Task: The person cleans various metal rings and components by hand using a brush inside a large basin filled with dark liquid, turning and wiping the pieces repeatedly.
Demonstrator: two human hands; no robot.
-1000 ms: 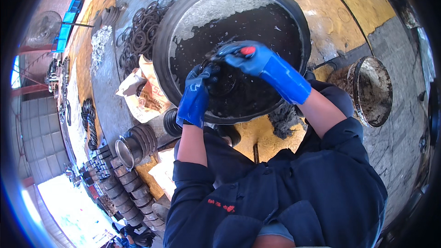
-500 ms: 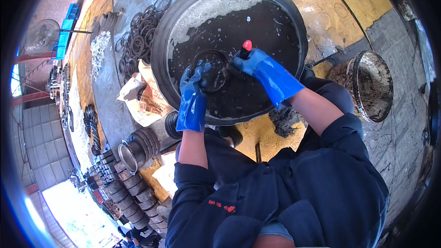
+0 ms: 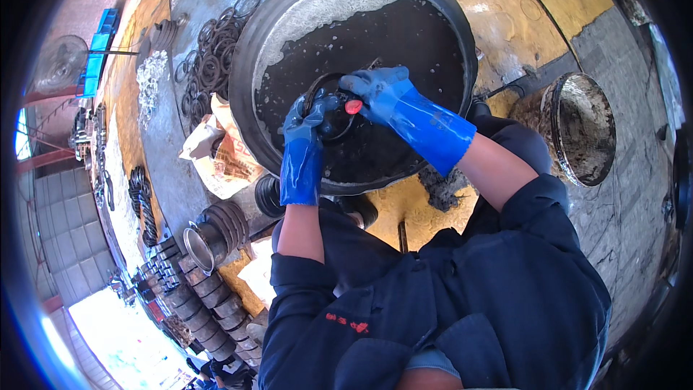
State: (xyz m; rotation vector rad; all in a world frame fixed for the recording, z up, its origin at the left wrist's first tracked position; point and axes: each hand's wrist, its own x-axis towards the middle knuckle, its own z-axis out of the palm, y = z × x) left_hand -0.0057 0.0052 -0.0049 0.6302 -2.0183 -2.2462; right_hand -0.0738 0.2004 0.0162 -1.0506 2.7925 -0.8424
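Observation:
Above a big round black tub [image 3: 243,94] of dark, foamy water [image 3: 390,40], both my hands wear blue rubber gloves. My left hand [image 3: 306,117] is closed around the left side of a thin dark ring [image 3: 319,84], which is tilted over the water. At the ring's right side my right hand [image 3: 379,90] grips a dark-handled tool with a red end [image 3: 353,107]. The tool's working end is mostly hidden by the glove, so its kind does not show.
Left of the tub lies a heap of dark rings [image 3: 213,65], with a torn paper sack [image 3: 224,152] nearer. Ribbed metal cylinders [image 3: 206,242] and stacked round parts [image 3: 216,296] stand at lower left. A dirty bucket [image 3: 581,130] lies tipped at right; grey sludge [image 3: 442,188] sits by the tub.
My right hand has turned over, swinging the tool's red end from pointing up and away to down beside the ring. The ring has tilted in my left hand.

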